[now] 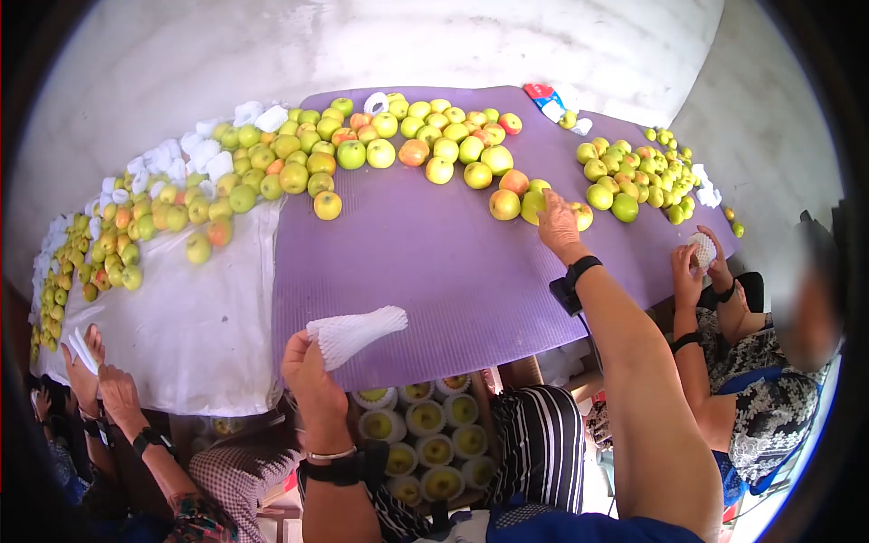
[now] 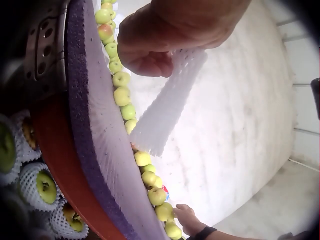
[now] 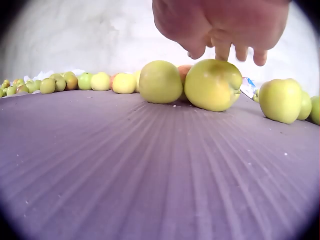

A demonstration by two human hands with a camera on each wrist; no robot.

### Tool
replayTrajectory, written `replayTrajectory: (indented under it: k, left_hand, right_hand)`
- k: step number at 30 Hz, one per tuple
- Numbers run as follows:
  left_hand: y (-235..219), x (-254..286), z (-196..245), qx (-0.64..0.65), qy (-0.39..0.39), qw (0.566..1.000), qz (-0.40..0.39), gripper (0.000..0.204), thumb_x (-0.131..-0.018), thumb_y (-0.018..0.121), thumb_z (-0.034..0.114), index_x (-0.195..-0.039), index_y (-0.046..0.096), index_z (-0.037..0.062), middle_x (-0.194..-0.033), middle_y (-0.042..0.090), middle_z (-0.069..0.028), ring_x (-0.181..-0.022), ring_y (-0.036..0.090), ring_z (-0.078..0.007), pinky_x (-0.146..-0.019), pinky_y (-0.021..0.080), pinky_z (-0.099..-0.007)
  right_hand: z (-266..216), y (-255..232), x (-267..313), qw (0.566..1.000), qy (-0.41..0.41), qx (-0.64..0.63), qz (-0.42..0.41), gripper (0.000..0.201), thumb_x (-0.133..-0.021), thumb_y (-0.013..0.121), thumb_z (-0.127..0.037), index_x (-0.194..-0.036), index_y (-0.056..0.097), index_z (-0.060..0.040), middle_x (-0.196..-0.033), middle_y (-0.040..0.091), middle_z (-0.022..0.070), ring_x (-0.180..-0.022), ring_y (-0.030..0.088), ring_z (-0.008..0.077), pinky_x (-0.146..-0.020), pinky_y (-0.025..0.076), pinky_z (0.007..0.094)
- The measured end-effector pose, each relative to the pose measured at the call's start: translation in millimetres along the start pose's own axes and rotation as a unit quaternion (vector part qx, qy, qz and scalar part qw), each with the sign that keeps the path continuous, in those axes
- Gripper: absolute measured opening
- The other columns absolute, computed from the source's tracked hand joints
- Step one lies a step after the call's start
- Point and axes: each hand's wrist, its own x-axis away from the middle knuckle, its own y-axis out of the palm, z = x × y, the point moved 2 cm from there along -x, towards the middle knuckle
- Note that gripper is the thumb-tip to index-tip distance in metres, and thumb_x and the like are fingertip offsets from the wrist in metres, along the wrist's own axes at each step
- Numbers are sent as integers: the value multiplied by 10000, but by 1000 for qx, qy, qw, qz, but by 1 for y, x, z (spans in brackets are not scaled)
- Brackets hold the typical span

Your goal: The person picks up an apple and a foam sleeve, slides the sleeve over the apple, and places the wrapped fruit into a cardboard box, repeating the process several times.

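Observation:
My left hand (image 1: 312, 376) pinches a white foam net sleeve (image 1: 358, 333) above the near edge of the purple mat. In the left wrist view that foam net (image 2: 169, 107) hangs flattened from the curled fingers. My right hand (image 1: 559, 224) reaches over a small group of yellow-green apples on the mat. Seen from the right wrist, the right hand (image 3: 222, 25) is right above a yellow-green apple (image 3: 212, 86), its fingers stretched out past the top. Another apple (image 3: 161, 82) sits just left of that one.
Rows of apples (image 1: 380, 154) line the far side of the purple mat (image 1: 389, 262). A second heap (image 1: 643, 172) lies at right. Below the table edge is a box of net-wrapped apples (image 1: 434, 451). People work on both sides; one at right holds a netted fruit (image 1: 701, 249).

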Motion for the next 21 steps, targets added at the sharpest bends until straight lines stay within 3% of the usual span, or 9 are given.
replayTrajectory:
  k: [1, 3, 5, 8, 10, 17, 20, 21]
  left_hand:
    - [0, 0, 0, 0, 0, 1000, 2, 82, -840, 513, 18, -894, 549, -32, -875, 616, -96, -802, 596, -149, -755, 473, -272]
    - [1, -1, 1, -44, 13, 999, 0, 121, -870, 470, 102, -916, 553, 26, -850, 627, -52, -720, 601, -112, -589, 462, -220]
    - [1, 0, 1, -42, 14, 999, -8, 120, -870, 470, 101, -916, 554, 28, -850, 627, -50, -715, 599, -110, -582, 458, -220]
    - [0, -3, -1, -41, 17, 999, -13, 119, -870, 471, 99, -916, 556, 30, -849, 627, -48, -711, 596, -106, -570, 452, -216]
    - [0, -2, 0, -44, 17, 999, -6, 118, -870, 472, 99, -916, 557, 30, -847, 627, -47, -712, 597, -105, -567, 450, -213]
    - [3, -1, 13, -51, 47, 997, 23, 111, -869, 488, 112, -900, 564, 37, -795, 617, -27, -630, 537, -65, -506, 381, -189]
    - [2, -1, 16, -46, 54, 997, 29, 98, -865, 497, 108, -887, 566, 41, -778, 609, -15, -604, 516, -52, -491, 365, -184]
    - [2, 0, 16, -48, 55, 997, 40, 88, -861, 503, 101, -881, 566, 42, -771, 604, -9, -595, 510, -47, -483, 360, -181]
  right_hand:
    - [0, -6, -2, 994, 43, -35, -93, 579, -733, 636, -213, -1239, 417, -34, -1227, 468, 183, -1158, 435, 364, -999, 312, 469]
    - [-16, -31, 1, 995, 59, -14, -76, 609, -716, 662, -273, -1239, 433, -60, -1158, 499, 163, -1133, 457, 344, -984, 335, 459]
    - [-20, -33, 8, 995, 78, 9, -58, 641, -700, 689, -333, -1240, 449, -85, -1088, 530, 142, -1108, 480, 323, -968, 357, 449]
    - [-26, -27, 13, 999, 28, -11, -26, 692, -644, 733, -409, -1200, 471, -92, -1023, 562, 142, -1065, 504, 342, -928, 399, 433]
    - [-34, -27, 15, 950, 49, -47, -304, 729, -632, 746, -423, -1210, 473, -73, -1152, 520, 190, -1109, 481, 346, -925, 405, 424]
    - [-60, -61, 54, 969, -10, 85, -230, 704, -586, 790, -300, -1175, 488, -61, -1157, 513, 202, -1117, 473, 357, -911, 426, 419]
    - [-61, -63, 63, 982, 6, 60, -179, 657, -600, 784, -256, -1160, 499, -63, -1069, 566, 178, -1047, 529, 338, -900, 436, 398]
    - [-67, -71, 66, 973, 32, -90, -210, 605, -628, 766, -239, -1146, 509, -62, -1055, 578, 178, -1008, 551, 314, -879, 443, 392]
